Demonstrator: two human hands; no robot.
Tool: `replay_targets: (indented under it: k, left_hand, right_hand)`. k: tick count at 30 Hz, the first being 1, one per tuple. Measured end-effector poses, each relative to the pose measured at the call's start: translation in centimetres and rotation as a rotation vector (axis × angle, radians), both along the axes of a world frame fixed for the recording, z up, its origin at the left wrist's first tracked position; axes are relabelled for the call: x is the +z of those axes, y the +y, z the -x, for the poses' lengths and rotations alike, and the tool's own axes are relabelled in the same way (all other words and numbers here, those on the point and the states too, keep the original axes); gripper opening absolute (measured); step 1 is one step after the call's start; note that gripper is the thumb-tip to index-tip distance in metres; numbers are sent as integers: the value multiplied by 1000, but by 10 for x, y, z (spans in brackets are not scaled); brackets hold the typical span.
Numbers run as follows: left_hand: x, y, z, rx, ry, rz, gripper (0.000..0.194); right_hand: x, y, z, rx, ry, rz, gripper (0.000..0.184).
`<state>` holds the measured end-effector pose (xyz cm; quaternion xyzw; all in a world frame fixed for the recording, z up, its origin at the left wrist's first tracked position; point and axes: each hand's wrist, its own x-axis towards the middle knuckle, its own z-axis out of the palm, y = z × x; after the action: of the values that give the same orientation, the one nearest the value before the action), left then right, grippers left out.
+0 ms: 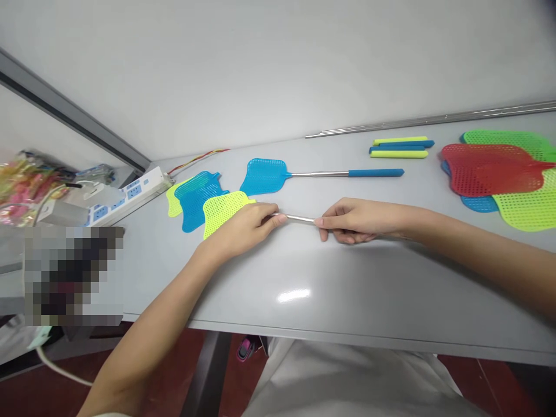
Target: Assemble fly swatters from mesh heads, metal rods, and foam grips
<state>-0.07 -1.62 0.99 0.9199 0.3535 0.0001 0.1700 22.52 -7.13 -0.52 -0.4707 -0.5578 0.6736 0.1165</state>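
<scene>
Between the pinching fingers of left hand point(257, 223) and right hand point(347, 221), metal rod point(300, 218) spans the gap, yellow swatter head point(223, 209) partly behind left fingers; steady, straight-line force seems best.

swatter point(267, 175) behind rod point(299, 218), pwr strip point(130, 196) far L, stacked heads point(490, 168) far R

A pale wall point(278, 75) backs a glossy grey table point(391, 301) above a dark-red floor point(174, 373).
</scene>
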Motion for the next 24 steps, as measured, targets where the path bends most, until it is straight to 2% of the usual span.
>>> replay_targets:
  k: [24]
  left_hand:
    - [2,1,0,15,25,25,37]
  right_hand:
    - [-1,1,1,-14,-16,-56,34]
